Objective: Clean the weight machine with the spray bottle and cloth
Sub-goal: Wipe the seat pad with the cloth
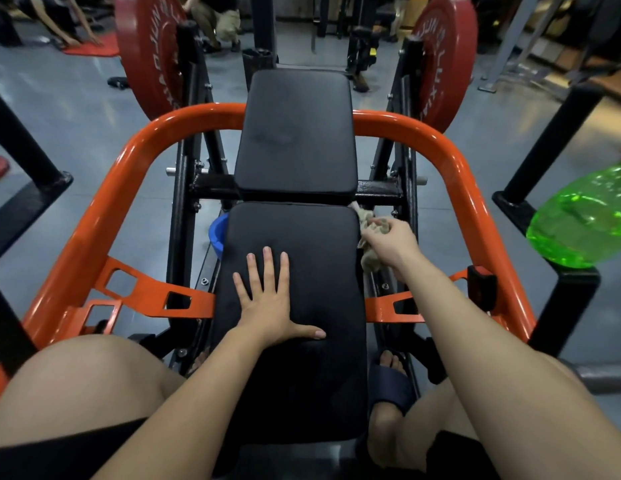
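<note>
The person sits astride the weight machine, facing its two black pads; the left hand lies flat on the near pad, fingers spread and thumb out toward the right, gripping nothing; judged from the pose, it props the body while the other arm reaches forward. The right hand is at the far right corner of that same pad, fingers curled round a bunched grey-green cloth; the cloth hangs down over the pad's right edge, so the wiping seems aimed at the pad's side or the black frame just beside it, not the top. The far pad shows a faint dull smear near its middle; it may need a pass yet. The green spray bottle is at the right, well apart from both hands, and appears to rest on a black post outside the orange bar; parked there, it is within reach without occupying a hand. Red weight plates hang at the far corners of the frame; a blue object peeks out at the near pad's left edge, too hidden to name.
</note>
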`<state>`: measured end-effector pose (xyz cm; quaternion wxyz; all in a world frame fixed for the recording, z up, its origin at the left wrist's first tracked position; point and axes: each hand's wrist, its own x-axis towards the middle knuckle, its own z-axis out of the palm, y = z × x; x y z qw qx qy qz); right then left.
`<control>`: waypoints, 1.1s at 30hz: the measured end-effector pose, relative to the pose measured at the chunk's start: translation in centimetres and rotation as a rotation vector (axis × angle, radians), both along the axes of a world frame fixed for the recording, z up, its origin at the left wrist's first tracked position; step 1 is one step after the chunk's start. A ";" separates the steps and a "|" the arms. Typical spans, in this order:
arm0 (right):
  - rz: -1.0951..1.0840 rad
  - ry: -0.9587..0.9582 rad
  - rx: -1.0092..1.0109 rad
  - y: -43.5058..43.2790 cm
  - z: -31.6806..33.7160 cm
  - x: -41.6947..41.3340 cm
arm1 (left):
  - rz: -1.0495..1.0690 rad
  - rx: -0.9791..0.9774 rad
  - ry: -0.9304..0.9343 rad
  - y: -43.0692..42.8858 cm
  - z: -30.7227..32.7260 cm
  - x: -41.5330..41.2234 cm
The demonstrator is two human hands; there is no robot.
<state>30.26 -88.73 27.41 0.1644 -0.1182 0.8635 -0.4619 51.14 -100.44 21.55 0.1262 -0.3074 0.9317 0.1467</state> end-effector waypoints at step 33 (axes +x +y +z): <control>-0.110 0.079 -0.070 -0.9 -1.1 0.3 | -0.002 0.005 -0.004 -0.2 -0.1 -0.1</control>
